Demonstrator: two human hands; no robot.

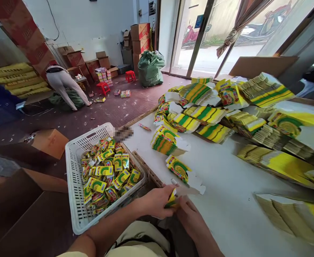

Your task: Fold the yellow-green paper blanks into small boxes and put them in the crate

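My left hand (159,200) and my right hand (189,213) meet at the table's near edge, both closed on one small yellow-and-green carton (172,200). My fingers cover most of it, so its ends cannot be made out. Just beyond them, a flat unfolded carton (178,169) lies on the white table (221,178), its white flaps toward me. To the left of my hands, a white plastic basket (75,203) holds many folded yellow-and-green cartons (104,170), heaped loosely.
Stacks of flat cartons (207,114) spread across the table's far and right side. Open cardboard boxes (49,142) stand on the floor at left. Farther back are a person bending over (65,84), red stools (103,87) and a green sack (150,69).
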